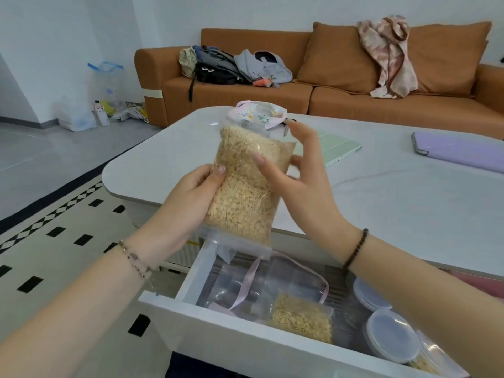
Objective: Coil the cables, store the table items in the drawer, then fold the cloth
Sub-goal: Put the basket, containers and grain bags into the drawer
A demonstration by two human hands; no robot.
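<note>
over the open drawer (218,332), left hand (188,205) and right hand (300,184) grip a bag (245,200) of maybe oats, best laid in flat.

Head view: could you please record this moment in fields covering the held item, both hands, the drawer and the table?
held item: clear bag of oats, upright above the drawer
left hand: grips the bag's left edge
right hand: pinches its right edge, thumb in front
drawer: open; holds a smaller oat bag and lidded tubs
table: purple case, green case, printed pouch behind the bag
</note>
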